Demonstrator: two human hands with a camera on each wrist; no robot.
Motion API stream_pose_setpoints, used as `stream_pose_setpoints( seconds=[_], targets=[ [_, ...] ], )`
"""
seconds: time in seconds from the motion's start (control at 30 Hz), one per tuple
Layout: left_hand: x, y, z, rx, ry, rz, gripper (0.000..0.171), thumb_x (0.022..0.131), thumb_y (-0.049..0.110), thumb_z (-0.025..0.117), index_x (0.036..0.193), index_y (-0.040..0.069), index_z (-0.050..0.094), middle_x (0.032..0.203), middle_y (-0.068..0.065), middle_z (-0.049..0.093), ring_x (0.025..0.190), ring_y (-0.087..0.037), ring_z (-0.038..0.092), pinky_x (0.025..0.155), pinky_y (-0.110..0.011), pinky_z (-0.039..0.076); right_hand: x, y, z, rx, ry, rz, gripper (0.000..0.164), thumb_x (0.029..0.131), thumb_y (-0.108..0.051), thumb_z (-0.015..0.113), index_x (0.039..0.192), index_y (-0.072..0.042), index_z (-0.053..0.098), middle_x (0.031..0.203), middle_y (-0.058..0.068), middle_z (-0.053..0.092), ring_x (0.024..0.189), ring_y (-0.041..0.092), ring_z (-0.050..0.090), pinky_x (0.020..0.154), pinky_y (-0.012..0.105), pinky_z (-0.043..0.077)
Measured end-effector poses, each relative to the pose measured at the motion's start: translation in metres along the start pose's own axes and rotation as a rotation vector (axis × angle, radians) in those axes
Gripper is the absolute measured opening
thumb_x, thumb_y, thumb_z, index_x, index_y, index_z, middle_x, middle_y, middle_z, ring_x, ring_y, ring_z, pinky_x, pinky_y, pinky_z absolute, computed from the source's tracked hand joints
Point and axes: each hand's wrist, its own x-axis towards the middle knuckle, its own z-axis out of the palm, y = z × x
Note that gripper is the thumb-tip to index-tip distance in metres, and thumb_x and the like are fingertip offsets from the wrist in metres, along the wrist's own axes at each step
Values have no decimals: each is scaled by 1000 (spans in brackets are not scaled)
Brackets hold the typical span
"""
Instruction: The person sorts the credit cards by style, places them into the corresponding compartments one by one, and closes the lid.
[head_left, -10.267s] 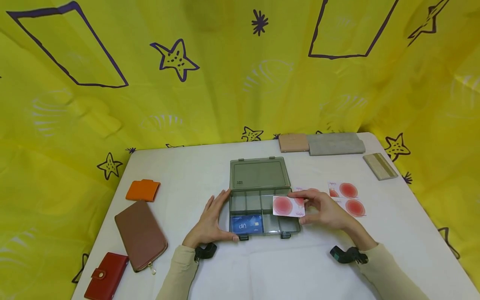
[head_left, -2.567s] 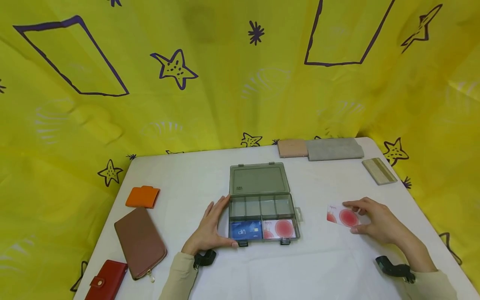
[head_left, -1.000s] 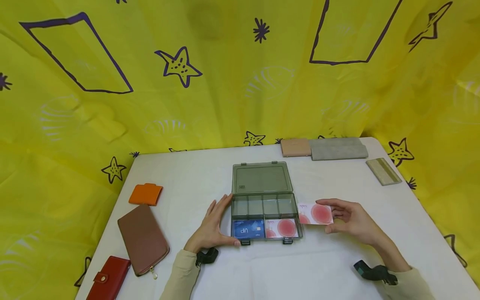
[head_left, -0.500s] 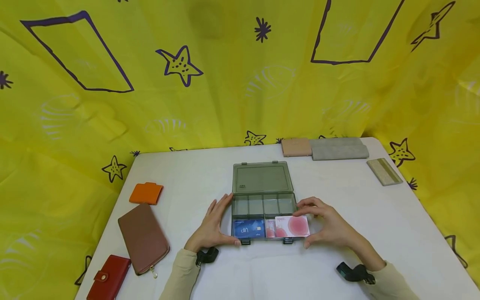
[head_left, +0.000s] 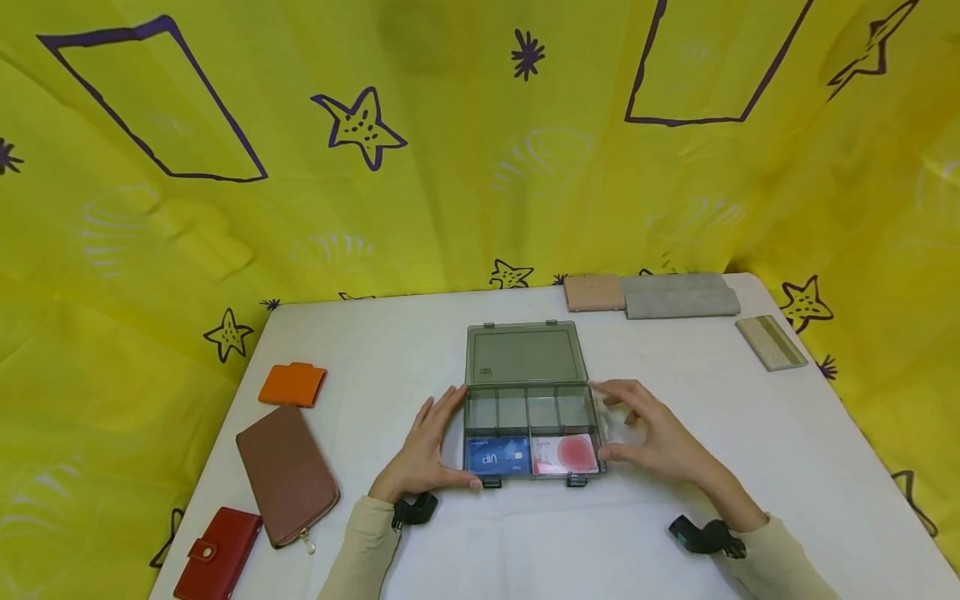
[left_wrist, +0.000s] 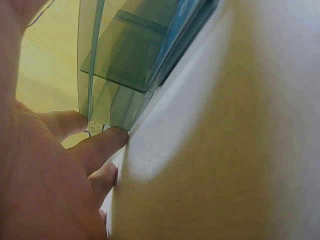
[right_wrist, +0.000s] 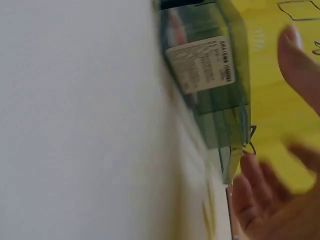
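Note:
A greenish clear plastic compartment box [head_left: 480, 410] stands on the white table, its lid [head_left: 525, 354] folded back. In the front left compartment lies a blue VIP card [head_left: 498, 457]; a pink-and-white card [head_left: 566, 455] with a red circle lies in the front right one. My left hand [head_left: 423, 454] rests along the box's left side, fingers at the back corner and thumb by the front corner. Beside the right wall, my right hand [head_left: 654, 437] holds nothing, fingers spread from thumb. The right wrist view shows a white label [right_wrist: 202, 65] on the box, with loosely bent fingers [right_wrist: 245, 200] nearby.
At left lie an orange card holder [head_left: 292, 385], a brown zip wallet [head_left: 288, 477] and a red snap wallet [head_left: 219, 552]. Along the back right are a tan wallet [head_left: 594, 293], a grey wallet [head_left: 681, 296] and a beige striped one [head_left: 771, 342].
My right hand carried the last pink card from the table's right into the front right compartment and let go. Several pink cards earlier on the table are gone from there. My left hand stayed put.

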Motion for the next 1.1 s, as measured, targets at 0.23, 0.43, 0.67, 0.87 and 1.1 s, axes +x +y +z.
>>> stream_pose_setpoints(
  seconds=[0.23, 0.43, 0.67, 0.87, 1.1],
  targets=[
    [0, -4, -2, -9, 13, 22, 140, 64, 52, 98, 171, 10, 19, 176, -13, 28, 164, -39, 18, 133, -60, 3, 29, 21, -4, 571, -95, 264, 96, 102, 0, 66, 169, -1, -3, 165, 41, 29, 139, 22, 60, 102, 14, 53],
    [2, -2, 0, -20, 11, 40, 143, 65, 50, 100, 170, 6, 15, 171, -18, 37, 158, -38, 36, 134, -57, 3, 30, 30, 5, 798, -129, 247, 100, 95, 13, 65, 166, 8, -5, 164, 48, 5, 130, -10, 52, 101, 16, 56],
    [-3, -11, 1, -158, 40, 76, 125, 89, 88, 49, 171, 4, 3, 163, -26, 44, 157, -42, 36, 130, -66, 4, 29, 29, 15, 762, -88, 174, 94, 93, 16, 62, 170, -3, 12, 164, 30, 24, 135, 0, 51, 99, 18, 57],
    [-4, -20, 5, -365, 76, 70, 65, 115, 51, 8, 173, 21, 0, 161, -23, 48, 161, -29, 32, 132, -56, -2, 22, 29, 21, 753, -5, 107, 57, 97, 17, 53, 151, 1, 48, 157, -7, 50, 142, 2, 51, 108, 14, 49],
    [-3, -6, 4, -125, 59, 71, 63, 113, 45, 46, 170, 25, 28, 170, -13, 39, 160, -39, 33, 133, -59, 0, 17, 24, 24, 632, -76, 43, 35, 110, -1, 41, 131, 10, 66, 168, 24, 39, 154, -1, 35, 117, 9, 32]
  ],
)
